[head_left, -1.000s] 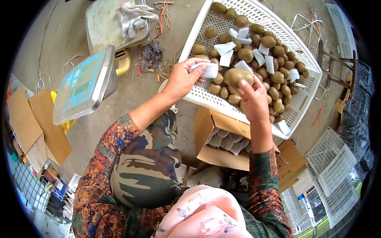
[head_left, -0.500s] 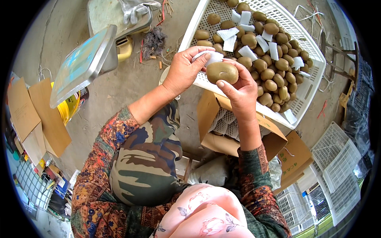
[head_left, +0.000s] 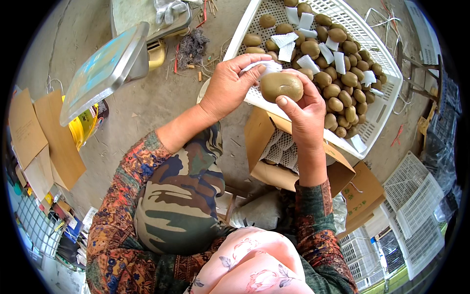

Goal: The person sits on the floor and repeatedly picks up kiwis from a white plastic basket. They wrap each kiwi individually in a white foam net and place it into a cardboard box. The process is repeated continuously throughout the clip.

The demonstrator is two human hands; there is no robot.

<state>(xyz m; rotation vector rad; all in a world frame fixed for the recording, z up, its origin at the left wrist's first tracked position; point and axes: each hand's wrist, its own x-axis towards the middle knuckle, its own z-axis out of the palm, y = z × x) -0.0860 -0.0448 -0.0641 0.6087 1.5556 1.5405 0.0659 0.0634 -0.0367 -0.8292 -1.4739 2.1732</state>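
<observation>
My right hand (head_left: 309, 110) grips a brown kiwifruit (head_left: 282, 88), thumb in front and fingers behind it. Just to the left, my left hand (head_left: 228, 84) pinches a white foam net sleeve (head_left: 267, 67) between thumb and fingers. The sleeve's far end lies behind the fruit, so I cannot tell whether they touch. Both hands are raised over the near left edge of a white perforated plastic crate (head_left: 378, 128). Many loose kiwifruit (head_left: 335, 104) fill its middle, with several flattened white foam sleeves (head_left: 308, 64) scattered on top.
Below the crate stands an open cardboard box (head_left: 258, 142) with white foam netting (head_left: 283, 153) inside. A scale (head_left: 108, 68) with a tilted display and grey gloves (head_left: 170, 11) on its pan is at left. Stacked white crates (head_left: 416, 215) stand at right; a yellow bucket (head_left: 87, 129) sits left.
The kiwifruit and my right hand have shifted slightly to the right. My left hand keeps its pinch on the foam sleeve and has moved a little the same way.
</observation>
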